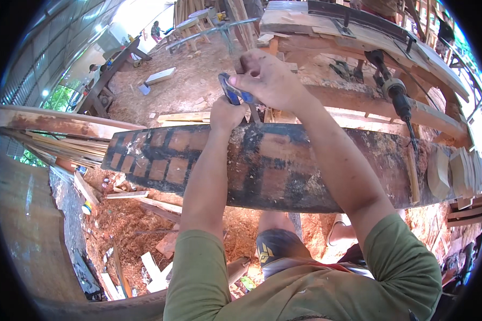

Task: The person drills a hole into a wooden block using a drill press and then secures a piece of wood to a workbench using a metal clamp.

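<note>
In the head view, both hands met in the upper middle of the frame, above the far edge of a long dark plank that spanned the picture from left to right. The left hand sat lower and further left, its fingers curled tightly round a blue-handled hand tool, perhaps pliers, whose curved top rose just above the fist. The right hand reached in from the right, thumb and forefinger drawn together, seemingly pinching a narrow brown strip; its other fingers were folded and partly hidden. The tool lay between the hands, just below and left of the right fingertips, its long axis slanting from upper left to lower right, with the left hand nearer to it. A slim flat blade showed beneath the right hand and pointed down at the plank's far edge; whether it joined the strip behind the fingers, or touched the wood, could not be told. At upper right a power drill pointed its bit downward, and a wooden stick crossed the plank's right end, beside curved wooden pieces.
</note>
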`<state>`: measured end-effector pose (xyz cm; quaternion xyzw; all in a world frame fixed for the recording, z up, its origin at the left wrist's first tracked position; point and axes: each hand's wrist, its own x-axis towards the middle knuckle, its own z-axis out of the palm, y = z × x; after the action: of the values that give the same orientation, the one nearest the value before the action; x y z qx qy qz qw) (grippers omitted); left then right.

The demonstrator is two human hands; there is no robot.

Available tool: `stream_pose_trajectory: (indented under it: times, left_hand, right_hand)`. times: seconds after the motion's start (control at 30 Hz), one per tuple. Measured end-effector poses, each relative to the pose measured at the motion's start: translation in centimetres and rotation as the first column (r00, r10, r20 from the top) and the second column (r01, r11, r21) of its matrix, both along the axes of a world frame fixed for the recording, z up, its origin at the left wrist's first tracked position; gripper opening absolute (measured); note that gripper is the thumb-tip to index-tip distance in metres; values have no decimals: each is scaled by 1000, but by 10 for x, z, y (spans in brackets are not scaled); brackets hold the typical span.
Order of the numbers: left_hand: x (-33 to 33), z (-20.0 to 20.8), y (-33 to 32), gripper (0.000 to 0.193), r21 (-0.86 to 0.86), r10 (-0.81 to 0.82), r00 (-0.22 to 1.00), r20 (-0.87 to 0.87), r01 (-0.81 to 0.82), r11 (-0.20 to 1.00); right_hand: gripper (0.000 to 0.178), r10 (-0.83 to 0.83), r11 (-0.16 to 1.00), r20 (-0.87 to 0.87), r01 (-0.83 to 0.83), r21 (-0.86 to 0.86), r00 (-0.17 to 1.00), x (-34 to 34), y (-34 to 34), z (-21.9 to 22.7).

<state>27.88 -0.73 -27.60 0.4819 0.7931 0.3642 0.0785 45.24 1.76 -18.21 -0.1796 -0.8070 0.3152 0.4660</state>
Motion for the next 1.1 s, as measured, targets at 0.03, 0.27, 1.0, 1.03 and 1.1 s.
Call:
stream_pose_trajectory:
  times: [0.03,0.27,1.0,1.03,1.1]
  left_hand:
    - [-3,-1,-1,43,-4,1,1000,2,-1,1000]
    - [-3,0,-3,45,-17,-7,1000,17,7,1000]
    - [4,6,-2,48,-34,22,1000,2,-22,999]
    - [3,5,-2,47,-29,23,999,23,-22,999]
    - [-8,0,-12,47,-35,39,999,24,-38,999]
  right_hand:
    - [25,1,1000,2,-1,-4,1000,-1,1,1]
    - [27,35,999,39,-33,-38,999,-5,-2,-4]
    - [28,330,927,2,-324,-188,944,11,14,4]
    - [28,327,929,2,-321,-184,945,14,8,13]
    - [29,87,986,355,-31,-161,931,11,-17,30]
